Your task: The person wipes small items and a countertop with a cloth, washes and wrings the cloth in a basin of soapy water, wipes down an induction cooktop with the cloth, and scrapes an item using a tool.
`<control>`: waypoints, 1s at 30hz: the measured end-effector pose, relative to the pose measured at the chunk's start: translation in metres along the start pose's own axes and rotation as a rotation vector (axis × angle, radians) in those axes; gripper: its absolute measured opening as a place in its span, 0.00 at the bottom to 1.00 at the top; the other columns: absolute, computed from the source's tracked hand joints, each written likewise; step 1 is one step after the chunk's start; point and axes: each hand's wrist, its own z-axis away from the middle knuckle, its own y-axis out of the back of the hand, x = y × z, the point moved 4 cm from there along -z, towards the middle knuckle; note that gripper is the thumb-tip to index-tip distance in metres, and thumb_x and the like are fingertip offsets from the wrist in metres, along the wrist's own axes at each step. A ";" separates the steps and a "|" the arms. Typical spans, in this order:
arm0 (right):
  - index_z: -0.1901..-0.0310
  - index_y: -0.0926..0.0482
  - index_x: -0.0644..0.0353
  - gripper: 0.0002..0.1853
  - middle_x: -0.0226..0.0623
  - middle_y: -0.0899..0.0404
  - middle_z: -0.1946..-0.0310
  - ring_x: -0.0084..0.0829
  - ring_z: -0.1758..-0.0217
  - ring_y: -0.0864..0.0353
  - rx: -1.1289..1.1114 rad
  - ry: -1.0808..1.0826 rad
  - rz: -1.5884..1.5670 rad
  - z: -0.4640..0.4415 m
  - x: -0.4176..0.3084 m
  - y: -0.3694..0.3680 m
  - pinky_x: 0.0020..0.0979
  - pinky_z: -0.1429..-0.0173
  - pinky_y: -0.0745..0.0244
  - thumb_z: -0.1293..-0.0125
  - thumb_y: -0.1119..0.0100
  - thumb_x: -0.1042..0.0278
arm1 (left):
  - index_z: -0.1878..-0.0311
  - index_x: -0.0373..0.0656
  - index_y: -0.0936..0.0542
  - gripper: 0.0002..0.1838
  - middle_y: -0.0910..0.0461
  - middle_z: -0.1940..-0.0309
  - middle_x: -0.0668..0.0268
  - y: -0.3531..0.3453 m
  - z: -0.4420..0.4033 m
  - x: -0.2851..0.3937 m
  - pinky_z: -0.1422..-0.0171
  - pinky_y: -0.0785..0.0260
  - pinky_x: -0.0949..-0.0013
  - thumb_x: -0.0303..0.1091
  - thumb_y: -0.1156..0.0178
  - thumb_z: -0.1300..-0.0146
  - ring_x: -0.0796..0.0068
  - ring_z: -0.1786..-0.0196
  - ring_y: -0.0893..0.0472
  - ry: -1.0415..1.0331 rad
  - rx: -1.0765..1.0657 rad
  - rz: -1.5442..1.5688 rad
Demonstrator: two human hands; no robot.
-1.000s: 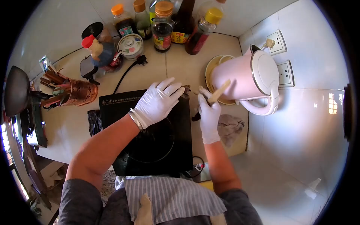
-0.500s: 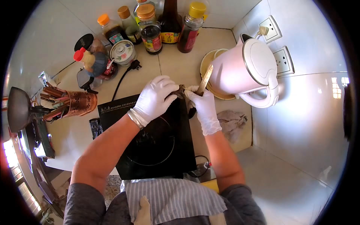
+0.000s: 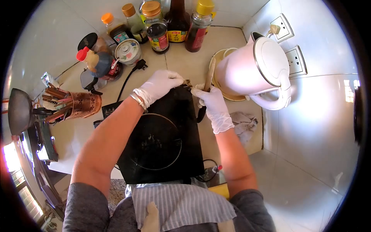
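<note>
My left hand [image 3: 164, 83], in a white glove, is closed in a pinch on a small dark-brown piece [image 3: 187, 82] whose kind I cannot make out. My right hand [image 3: 212, 101], also gloved, is wrapped round a knife [image 3: 210, 75]. Its blade points away from me, and its dark handle [image 3: 201, 113] sticks out below the fist. The right thumb and fingertips are close to the brown piece; whether they touch it I cannot tell. Both hands are above the far edge of a black induction cooker [image 3: 162, 154].
A pink kettle [image 3: 247, 67] stands on a yellowish tray [image 3: 213, 67] to the right, beside a crumpled cloth [image 3: 244, 123]. Sauce bottles [image 3: 157, 38] and a lidded floral jar [image 3: 128, 52] line the back. Further left are a plug [image 3: 140, 66] and a chopstick holder [image 3: 85, 105].
My left fingers have drawn together into a tighter pinch, and the wrist has turned. The knife blade has swung more upright. The view has shifted slightly.
</note>
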 end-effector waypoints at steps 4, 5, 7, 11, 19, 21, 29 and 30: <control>0.62 0.18 0.64 0.10 0.30 0.21 0.73 0.20 0.78 0.32 0.016 -0.010 0.033 0.000 -0.003 -0.002 0.25 0.74 0.37 0.42 0.28 0.69 | 0.53 0.33 0.16 0.17 0.15 0.60 0.65 0.001 -0.006 -0.007 0.46 0.29 0.71 0.40 0.39 0.33 0.77 0.56 0.21 0.065 -0.078 0.149; 0.62 0.18 0.63 0.11 0.29 0.21 0.73 0.19 0.78 0.32 0.027 -0.007 0.041 0.000 -0.003 -0.002 0.25 0.74 0.37 0.42 0.28 0.69 | 0.53 0.33 0.16 0.17 0.15 0.60 0.65 0.003 -0.009 -0.010 0.46 0.29 0.71 0.40 0.39 0.33 0.77 0.56 0.21 0.066 -0.074 0.154; 0.62 0.18 0.63 0.10 0.29 0.21 0.73 0.19 0.78 0.32 0.025 -0.012 0.040 -0.002 0.000 -0.002 0.25 0.74 0.37 0.42 0.28 0.69 | 0.51 0.34 0.16 0.18 0.14 0.58 0.64 0.005 -0.013 -0.011 0.46 0.29 0.71 0.41 0.40 0.33 0.75 0.56 0.20 0.049 -0.127 0.032; 0.63 0.18 0.61 0.09 0.28 0.21 0.73 0.19 0.77 0.31 0.061 0.008 0.070 -0.001 0.001 -0.003 0.25 0.74 0.37 0.42 0.28 0.69 | 0.51 0.34 0.16 0.18 0.14 0.57 0.63 0.006 -0.015 -0.010 0.45 0.29 0.70 0.41 0.40 0.33 0.75 0.55 0.20 0.074 -0.150 0.105; 0.64 0.18 0.62 0.09 0.25 0.22 0.73 0.17 0.73 0.31 0.168 0.112 0.199 0.008 0.002 -0.011 0.23 0.68 0.34 0.38 0.30 0.66 | 0.52 0.34 0.15 0.16 0.13 0.56 0.62 0.001 -0.015 -0.015 0.43 0.29 0.72 0.38 0.38 0.35 0.75 0.53 0.19 0.073 -0.170 0.308; 0.65 0.18 0.63 0.09 0.24 0.22 0.73 0.17 0.71 0.31 0.178 0.134 0.214 0.009 0.003 -0.012 0.22 0.66 0.33 0.37 0.31 0.66 | 0.52 0.34 0.15 0.16 0.13 0.57 0.63 0.002 -0.012 -0.011 0.43 0.29 0.72 0.37 0.38 0.35 0.75 0.54 0.19 0.080 -0.138 0.276; 0.62 0.18 0.64 0.08 0.25 0.21 0.72 0.17 0.70 0.29 0.198 0.206 0.084 0.009 0.003 -0.007 0.21 0.64 0.32 0.37 0.32 0.68 | 0.54 0.33 0.14 0.15 0.14 0.60 0.65 0.004 -0.012 -0.012 0.45 0.28 0.73 0.37 0.38 0.34 0.78 0.57 0.20 -0.005 -0.112 0.149; 0.62 0.18 0.64 0.08 0.25 0.21 0.72 0.17 0.70 0.29 0.199 0.206 0.086 0.010 0.001 -0.005 0.21 0.64 0.32 0.37 0.32 0.68 | 0.53 0.33 0.14 0.15 0.14 0.60 0.65 0.003 -0.012 -0.012 0.45 0.28 0.73 0.37 0.38 0.34 0.79 0.57 0.20 0.003 -0.125 0.173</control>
